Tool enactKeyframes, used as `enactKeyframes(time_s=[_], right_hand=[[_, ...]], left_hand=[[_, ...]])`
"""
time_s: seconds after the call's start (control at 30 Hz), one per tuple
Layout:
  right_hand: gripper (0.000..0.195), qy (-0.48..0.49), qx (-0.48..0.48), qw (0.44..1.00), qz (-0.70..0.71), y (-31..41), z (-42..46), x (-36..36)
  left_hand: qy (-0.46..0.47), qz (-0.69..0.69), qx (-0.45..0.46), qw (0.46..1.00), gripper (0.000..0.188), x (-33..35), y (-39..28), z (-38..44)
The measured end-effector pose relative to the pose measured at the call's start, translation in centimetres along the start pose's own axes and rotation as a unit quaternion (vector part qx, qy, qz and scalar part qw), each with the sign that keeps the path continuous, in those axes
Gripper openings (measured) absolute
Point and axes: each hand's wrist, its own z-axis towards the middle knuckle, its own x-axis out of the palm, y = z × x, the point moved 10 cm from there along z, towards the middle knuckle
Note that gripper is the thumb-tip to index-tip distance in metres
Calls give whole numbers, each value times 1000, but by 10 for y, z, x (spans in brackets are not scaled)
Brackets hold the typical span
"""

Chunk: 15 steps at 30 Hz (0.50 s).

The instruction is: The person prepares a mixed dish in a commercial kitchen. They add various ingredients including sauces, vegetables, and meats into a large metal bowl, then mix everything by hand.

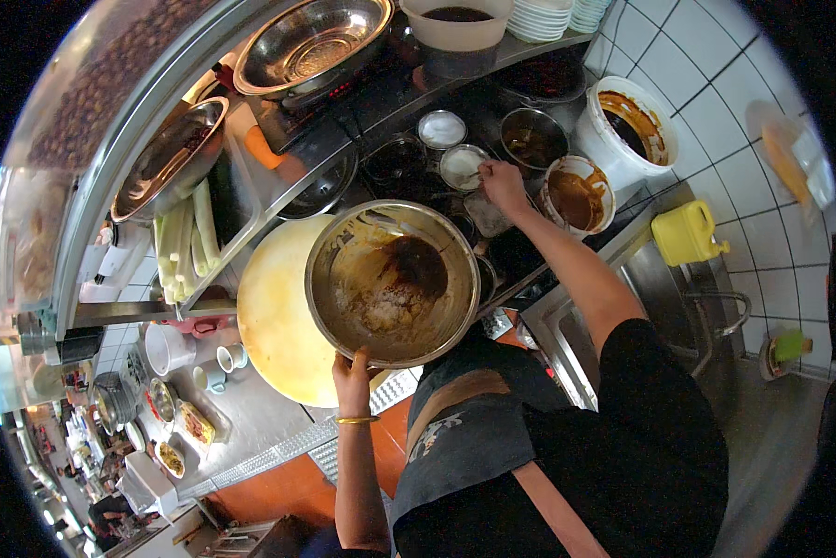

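Observation:
My left hand [354, 382] grips the near rim of a steel mixing bowl [320, 307], thumb over the edge. Inside the bowl lie a dark brown sauce [418, 268], a pale paste and a heap of whitish granules [390, 310]. The bowl overlaps a round wooden chopping block [275, 307]. My right hand [505, 187] reaches to a small round container of white powder [462, 167], fingertips pinched at its right edge. Whether a spoon is between those fingers is too small to tell. A second container of white powder [442, 130] stands just behind.
A dark-liquid pot [534, 137], a tub of brown paste [577, 194] and a white bucket [620, 132] stand right. Leeks [188, 244] lie left beneath a steel bowl [174, 160]. A yellow jug [684, 234] is by the sink. Far left, a person [111, 513] bends over.

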Motion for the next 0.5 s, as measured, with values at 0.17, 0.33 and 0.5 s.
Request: enactKeyframes(time_s=[0.17, 0.33, 0.5], right_hand=[[21, 5, 231, 915, 330, -20, -13, 16], [15, -108, 295, 866, 388, -75, -22, 26], [12, -63, 174, 975, 122, -39, -3, 7]], left_hand=[[-19, -20, -9, 1000, 35, 11, 4, -2], [-16, -8, -9, 1000, 42, 23, 8, 6], [-8, -10, -5, 1000, 45, 21, 5, 10]])
